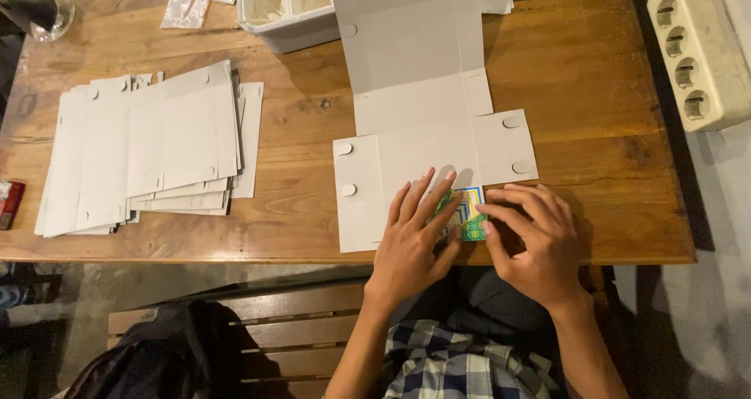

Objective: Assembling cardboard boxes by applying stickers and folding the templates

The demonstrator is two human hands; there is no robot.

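**Both hands pressing a fold on a flat carton blank**

Checked shirt (pixel 454 364) lowest in view. Left hand (pixel 412 242) lies flat, fingers spread, on the grey carton blank (pixel 418 109); right hand (pixel 540 239) curls, fingertips pinching its turned-up coloured flap (pixel 468 213) at the wooden worktop's (pixel 594 78) near edge. More blanks (pixel 149 152) are stacked well to the left.

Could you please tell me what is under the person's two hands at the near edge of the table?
A folded flap of the flat cardboard box blank, its colourful printed side showing between the left hand and right hand. The rest of the flap is covered.
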